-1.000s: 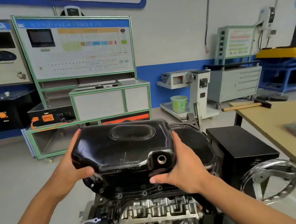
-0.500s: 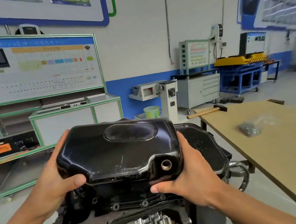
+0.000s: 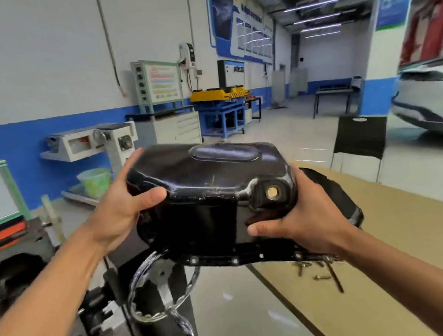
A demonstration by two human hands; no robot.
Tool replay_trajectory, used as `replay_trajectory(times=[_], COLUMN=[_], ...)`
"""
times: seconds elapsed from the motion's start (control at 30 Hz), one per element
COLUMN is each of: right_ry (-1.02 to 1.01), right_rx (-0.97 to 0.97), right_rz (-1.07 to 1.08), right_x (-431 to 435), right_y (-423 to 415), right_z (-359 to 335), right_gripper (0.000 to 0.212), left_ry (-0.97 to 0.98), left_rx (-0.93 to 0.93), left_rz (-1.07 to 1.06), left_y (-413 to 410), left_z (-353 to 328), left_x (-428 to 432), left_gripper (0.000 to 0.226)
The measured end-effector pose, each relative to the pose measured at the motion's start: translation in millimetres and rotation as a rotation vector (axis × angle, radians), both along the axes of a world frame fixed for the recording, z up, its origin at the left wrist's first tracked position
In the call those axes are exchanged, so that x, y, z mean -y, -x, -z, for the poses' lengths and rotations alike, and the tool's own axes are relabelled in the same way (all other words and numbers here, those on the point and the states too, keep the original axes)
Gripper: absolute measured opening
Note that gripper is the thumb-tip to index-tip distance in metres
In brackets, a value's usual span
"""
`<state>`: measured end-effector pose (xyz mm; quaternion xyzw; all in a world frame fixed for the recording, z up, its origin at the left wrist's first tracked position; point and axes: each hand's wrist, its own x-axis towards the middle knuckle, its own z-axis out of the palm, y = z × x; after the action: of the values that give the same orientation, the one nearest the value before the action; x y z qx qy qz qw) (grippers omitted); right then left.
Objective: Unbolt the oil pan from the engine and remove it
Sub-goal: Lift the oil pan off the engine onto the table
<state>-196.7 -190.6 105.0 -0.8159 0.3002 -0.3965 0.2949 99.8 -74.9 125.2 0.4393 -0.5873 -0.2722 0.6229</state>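
The black oil pan is in the air, bottom side up, with its drain hole facing me. My left hand grips its left end, thumb on top. My right hand clasps its right end just below the drain hole. The pan hangs over the gap between the stand and the wooden table, its bolt flange along the bottom. The engine is at the far left edge, dark and mostly out of view.
The stand's chrome handwheel and black post sit right under the pan. Loose bolts lie on the table near its edge. A black chair and a white car are at the right; a green bucket behind.
The oil pan has come up off the engine and swung to the right with both hands on it, toward the wooden table. The engine has slipped out to the left of view.
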Motion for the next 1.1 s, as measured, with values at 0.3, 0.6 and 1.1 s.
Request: replay_trajectory(times=[0.3,0.6,1.1], right_ry=[-0.087,-0.172,-0.234], right_rx=[-0.084,-0.105,-0.231], right_rz=[0.230,0.340,0.373], right_x=[77,100,114], right_y=[84,101,96], right_z=[48,103,114], right_gripper=[0.105,0.113,0.115], left_ry=[-0.228,-0.326,-0.401], left_rx=[-0.056,-0.017,-0.093], left_rz=[0.266,0.329,0.343], left_y=[72,85,74], left_z=[34,85,129], left_x=[148,203,227], left_gripper=[0.098,0.092,0.087])
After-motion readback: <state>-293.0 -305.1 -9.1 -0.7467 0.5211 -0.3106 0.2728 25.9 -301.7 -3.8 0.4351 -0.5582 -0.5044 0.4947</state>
